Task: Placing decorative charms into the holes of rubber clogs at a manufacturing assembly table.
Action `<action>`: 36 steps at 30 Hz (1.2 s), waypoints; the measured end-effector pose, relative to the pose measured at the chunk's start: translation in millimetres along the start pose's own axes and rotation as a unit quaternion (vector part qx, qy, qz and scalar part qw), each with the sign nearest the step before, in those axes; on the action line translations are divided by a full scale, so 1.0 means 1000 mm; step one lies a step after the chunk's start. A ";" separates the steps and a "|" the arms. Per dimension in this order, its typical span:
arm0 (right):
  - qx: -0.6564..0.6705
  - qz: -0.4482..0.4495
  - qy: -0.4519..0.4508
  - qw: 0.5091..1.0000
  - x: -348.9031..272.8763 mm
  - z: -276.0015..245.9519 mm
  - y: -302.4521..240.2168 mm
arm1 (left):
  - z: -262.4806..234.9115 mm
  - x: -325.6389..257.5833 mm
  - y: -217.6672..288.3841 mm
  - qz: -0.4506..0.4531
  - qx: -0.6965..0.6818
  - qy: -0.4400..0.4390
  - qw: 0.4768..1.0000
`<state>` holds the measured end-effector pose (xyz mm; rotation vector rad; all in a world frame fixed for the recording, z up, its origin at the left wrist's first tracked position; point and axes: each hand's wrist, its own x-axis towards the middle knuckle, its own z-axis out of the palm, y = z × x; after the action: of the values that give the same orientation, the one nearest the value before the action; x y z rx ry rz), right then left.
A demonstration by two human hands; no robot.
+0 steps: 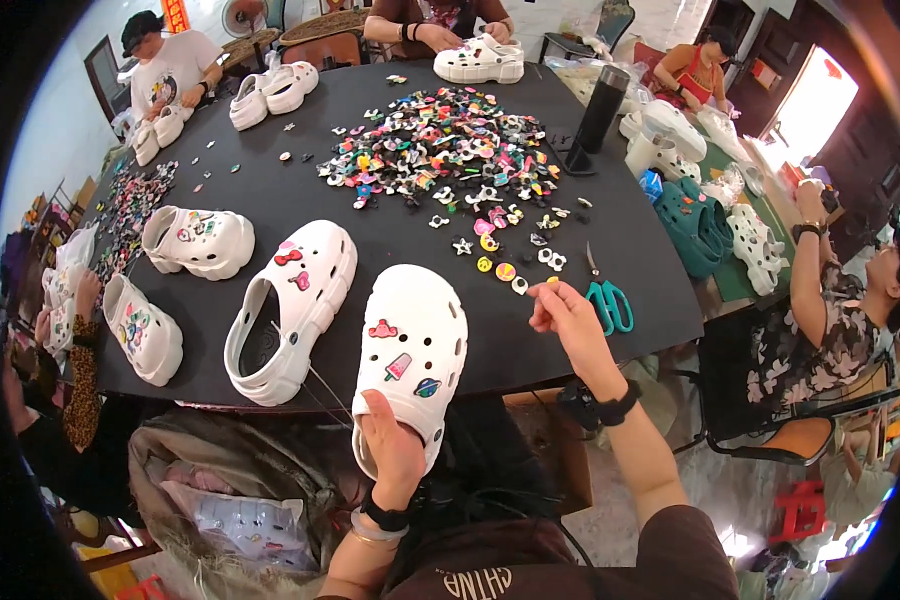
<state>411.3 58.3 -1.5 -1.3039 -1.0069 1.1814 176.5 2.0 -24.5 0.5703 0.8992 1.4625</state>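
Observation:
My left hand (pixel 394 450) grips a white clog (pixel 422 312) by its heel opening, thumb on top and fingers inside or hidden under it. Three charms sit in its holes: a pink-red one (pixel 382 328), a popsicle charm (pixel 398 367) and a planet charm (pixel 427 387). My right hand (pixel 570 315) is held over the table edge, fingertips pinched together. A row of round charms (pixel 506 272) lies right by those fingertips; whatever the pinch holds is too small to make out. To the left stands another white clog (pixel 310 285) with bow and heart-like charms.
A large heap of charms (pixel 440 145) covers the table's middle. Teal-handled scissors (pixel 610 305) lie right of my hand. Decorated white clogs (pixel 198 240) stand at left. A black bottle (pixel 606 108) and green clogs (pixel 692 225) are at right. Several people work around the table.

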 end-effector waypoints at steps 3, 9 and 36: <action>-0.054 -0.022 -0.044 0.997 -0.022 0.028 -0.024 | 0.003 0.002 -0.002 -0.002 -0.009 0.021 1.000; -0.150 -0.069 -0.114 0.980 -0.052 0.068 -0.040 | 0.007 0.006 0.007 -0.019 -0.114 -0.023 0.993; -0.459 -0.281 -0.006 0.843 -0.050 0.135 -0.029 | 0.019 -0.004 0.023 -0.051 -0.146 -0.039 0.987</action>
<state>272.1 33.3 39.0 -1.5191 -1.9309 0.2042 178.2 3.3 5.9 0.3558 0.6281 1.4363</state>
